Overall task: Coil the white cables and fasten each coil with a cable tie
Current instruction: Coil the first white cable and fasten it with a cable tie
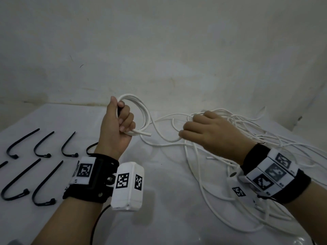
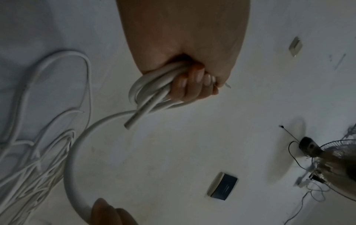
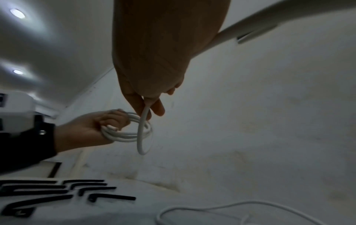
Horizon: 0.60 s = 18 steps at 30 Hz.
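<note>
From the head view, the left hand [image 1: 117, 123] is raised with its fingers curled tight around a small coil [image 1: 139, 110] of white cable, a few loops standing up beyond the knuckles and the cut end [image 1: 147, 134] poking out just past the little finger. The right hand [image 1: 210, 131] sits palm down to the right of it, fingers bent over a strand [image 1: 159, 131] that runs back to the coil. Under and behind the right hand lies a loose tangle of white cables [image 1: 221, 183] on the white table [image 1: 159, 209]. To the left of the left hand, black cable ties [image 1: 42, 147] lie in rows, well apart from the cables.

From the left wrist view, the left hand's fingertips [image 2: 194, 82] clamp the bundled loops against the palm, with the cut end sticking out below them. A strand [image 2: 77, 152] curves down to the right hand's fingers [image 2: 108, 213] at the bottom edge. A fan [image 2: 337, 161] shows at the far right.

From the right wrist view, the right hand's thumb and fingers [image 3: 154, 105] pinch a single strand that hangs in a loop in front of the coil. The ties lie below the left hand.
</note>
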### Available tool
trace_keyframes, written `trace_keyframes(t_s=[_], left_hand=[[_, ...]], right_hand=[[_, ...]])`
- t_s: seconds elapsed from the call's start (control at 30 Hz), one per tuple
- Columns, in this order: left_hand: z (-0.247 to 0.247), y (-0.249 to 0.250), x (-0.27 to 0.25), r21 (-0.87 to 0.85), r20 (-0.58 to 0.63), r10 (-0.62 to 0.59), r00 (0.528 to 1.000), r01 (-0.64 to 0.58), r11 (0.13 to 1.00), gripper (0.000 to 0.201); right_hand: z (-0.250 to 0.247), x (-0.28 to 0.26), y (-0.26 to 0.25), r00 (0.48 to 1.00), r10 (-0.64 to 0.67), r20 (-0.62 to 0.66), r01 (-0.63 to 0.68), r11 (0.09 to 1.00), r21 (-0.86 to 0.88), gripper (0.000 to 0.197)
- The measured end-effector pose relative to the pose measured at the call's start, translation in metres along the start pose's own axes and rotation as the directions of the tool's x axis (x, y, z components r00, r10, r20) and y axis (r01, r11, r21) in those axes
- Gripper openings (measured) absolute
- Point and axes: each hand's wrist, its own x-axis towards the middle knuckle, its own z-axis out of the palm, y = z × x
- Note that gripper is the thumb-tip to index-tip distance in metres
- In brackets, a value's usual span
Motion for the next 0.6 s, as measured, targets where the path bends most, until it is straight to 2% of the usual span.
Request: trace_keyframes(t_s=[0.13, 0.33, 0.47, 0.53, 0.6], left_hand=[[0.004, -0.006, -0.004, 0.08, 0.028, -0.015, 0.999, 0.013, 0.997, 0.039], [0.02, -0.022, -0.014, 0.249, 0.116, -0.084, 0.99, 0.053, 0.967, 0.039], [0.023, -0.031, -0.022, 0.434, 0.206, -0.14, 0.969, 0.038, 0.9, 0.051], [0.026, -0.032, -0.025, 0.512, 0.218, -0.161, 0.963, 0.028, 0.859, 0.045], [0.03, -0.033, -0.027, 0.522, 0.201, -0.203, 0.958, 0.07, 0.85, 0.039]], right_hand=[[-0.019, 0.022, -0.02, 0.989, -0.067, -0.136, 0.071, 0.997, 0.03, 0.028], [-0.026, 0.041, -0.034, 0.968, -0.058, -0.245, 0.086, 0.991, 0.106, 0.022], [-0.028, 0.049, -0.031, 0.96, 0.079, -0.268, -0.015, 0.972, 0.232, 0.007], [-0.029, 0.05, -0.026, 0.958, 0.175, -0.228, -0.106, 0.952, 0.286, 0.005], [-0.029, 0.05, -0.019, 0.942, 0.269, -0.2, -0.184, 0.914, 0.36, 0.01]])
